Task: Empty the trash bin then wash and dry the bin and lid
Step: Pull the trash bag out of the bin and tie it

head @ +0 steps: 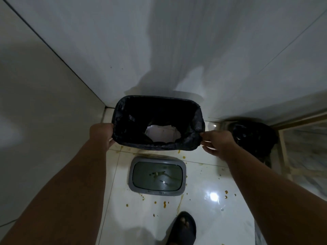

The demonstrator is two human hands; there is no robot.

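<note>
Down at six o'clock a foot in a dark slipper (183, 228) stands on the glossy white floor (203, 218), nearest of all; brown splashes (164, 204) dot the tiles around it, thickest between the slipper and the lid; at the middle of the view, just past those spots, the grey lid (157, 175) lies flat on the floor with streaks of grime on its darker inner panel; beyond it, toward twelve o'clock, the trash bin (158, 123) sits in the corner where the two white walls (177, 50) meet, its mouth open and lined with a black bag (194, 138) folded over the rim; white paper (161, 134) shows deep inside. Left hand (101, 134) comes in from nine o'clock of the bin, fingers curled round the bag-covered rim, gripping it; right hand (216, 143) arrives at three o'clock, thumb and fingertips pinching the bag's edge at the near right corner, the other fingers loosely spread below; both forearms run up from the bottom corners. Off at three o'clock, just past the right hand, a second black bag (254, 137) slumps on the floor beside a pale door frame (283, 149).
</note>
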